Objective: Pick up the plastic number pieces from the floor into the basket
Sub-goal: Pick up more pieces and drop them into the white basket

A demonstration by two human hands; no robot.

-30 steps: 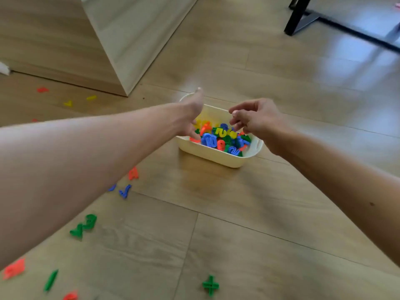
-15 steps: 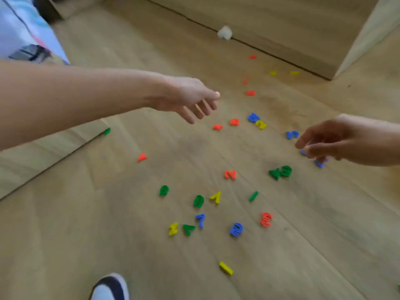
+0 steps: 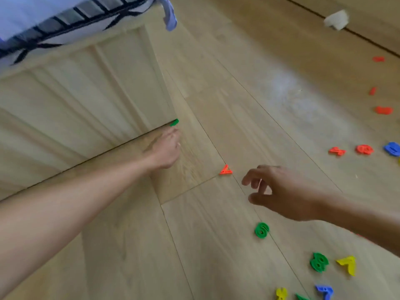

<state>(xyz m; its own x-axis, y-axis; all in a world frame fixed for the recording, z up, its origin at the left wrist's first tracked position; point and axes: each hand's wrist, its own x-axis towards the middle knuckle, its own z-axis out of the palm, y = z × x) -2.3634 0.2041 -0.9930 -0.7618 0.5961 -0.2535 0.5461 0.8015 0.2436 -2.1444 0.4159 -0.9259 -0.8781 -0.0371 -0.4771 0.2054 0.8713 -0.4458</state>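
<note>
Nearly at a green plastic piece (image 3: 174, 122), left hand (image 3: 165, 149) straight-fingered; right hand (image 3: 281, 191) loosely spread near an angular orange piece (image 3: 225, 169).

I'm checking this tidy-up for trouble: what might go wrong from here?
The green piece lies against the bed frame; the left hand reaching for it might push it underneath. The red piece near the right hand is small and could skid away on the smooth floor. The basket is out of view, so drops may miss.
</note>
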